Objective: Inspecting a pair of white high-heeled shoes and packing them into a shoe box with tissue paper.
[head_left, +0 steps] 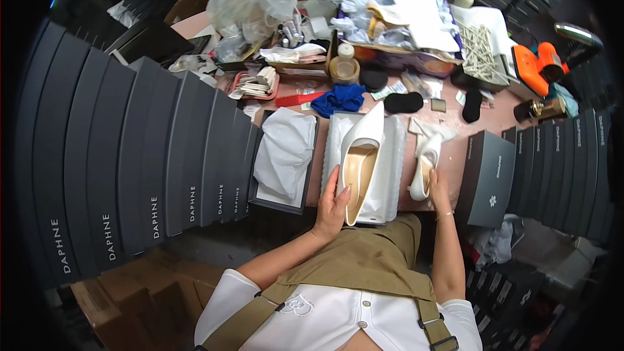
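Observation:
My left hand [332, 211] is closed round the heel end of a white pointed pump [361, 172] with a beige insole, its toe aimed away from me. Beneath that pump lies a white padded liner [392, 175], close to the table's front edge. To the right, my right hand [440, 192] grips the matching white heeled shoe [421, 181] by its side. White tissue [432, 133] sits at the toe of this second shoe; I cannot tell whether it is stuffed inside. Left of the liner stands an open dark shoebox [311, 162] with white paper [284, 153] in it.
Stacked dark shoeboxes wall in the left [146, 156] and right [552, 169]. Farther back are a blue cloth [339, 101], a red brush [296, 99], a capped bottle [345, 65], black pads [403, 103], a bin of white sticks [480, 52] and an orange tool [525, 68].

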Tool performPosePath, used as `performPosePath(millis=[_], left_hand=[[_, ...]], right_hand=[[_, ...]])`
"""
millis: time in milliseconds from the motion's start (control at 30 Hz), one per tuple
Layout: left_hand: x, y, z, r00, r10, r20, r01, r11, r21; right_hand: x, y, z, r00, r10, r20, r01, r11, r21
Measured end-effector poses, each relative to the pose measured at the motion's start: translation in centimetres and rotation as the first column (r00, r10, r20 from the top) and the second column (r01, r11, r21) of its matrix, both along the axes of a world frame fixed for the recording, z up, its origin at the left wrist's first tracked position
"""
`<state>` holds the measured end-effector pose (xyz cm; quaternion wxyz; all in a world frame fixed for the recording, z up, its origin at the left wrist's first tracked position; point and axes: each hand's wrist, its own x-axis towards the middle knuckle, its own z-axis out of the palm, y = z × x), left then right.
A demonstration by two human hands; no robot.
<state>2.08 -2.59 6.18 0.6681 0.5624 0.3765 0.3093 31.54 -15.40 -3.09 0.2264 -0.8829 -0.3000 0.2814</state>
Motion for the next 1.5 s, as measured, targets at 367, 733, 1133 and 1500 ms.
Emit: performPosePath(millis=[367,733,1133,1500], left_hand=[[1.1,13.0,1.4,0.784,0.1,-0.613,0.279,0.826,0.49],[-4.1,16.3,6.6,0.755,-0.217,-0.619,0.596,0.62,0.51],[-10.7,11.3,6.6,0.792,0.308,-0.527,0.37,0.444,0.816],[-6.0,3.5,10.3,0.945,-0.151,-0.29,0.326,0.367,0.871]], right_hand=[[-11.2,3.9,10.4,0.755,0.221,-0.617,0.069,0.91,0.41],[-9.7,0.8,17.6,0.314,0.523,-0.792,0.035,0.828,0.56],[-15.6,4.9,13.1,0.317,0.406,-0.857,-0.041,0.909,0.416],[-24.1,7.8,5.7,0.909,0.393,0.136,-0.385,0.672,0.632]])
